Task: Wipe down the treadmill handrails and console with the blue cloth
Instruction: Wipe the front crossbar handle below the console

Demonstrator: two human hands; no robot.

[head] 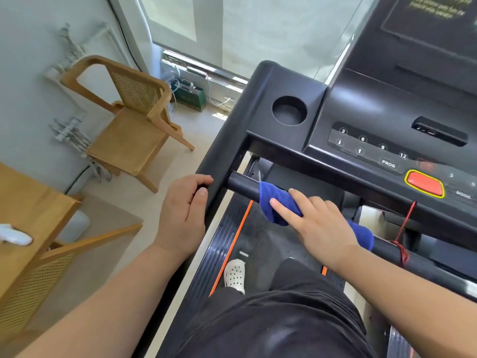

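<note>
Cloth on crossbar, under right fingers. Left fingers on side rail, left of cloth. Console beyond right fingers; chair left of left fingers.

R hand presses blue cloth on crossbar; L hand grips side rail.

Home room with an exercise corner. Black treadmill stands close by a window with a pale blind. Cane-backed wooden chair sits against the painted wall, with a matching wooden table near it. Green paper bag and loose white cables lie on the pale floor below the sill. Domestic furniture sits around one machine.
</note>
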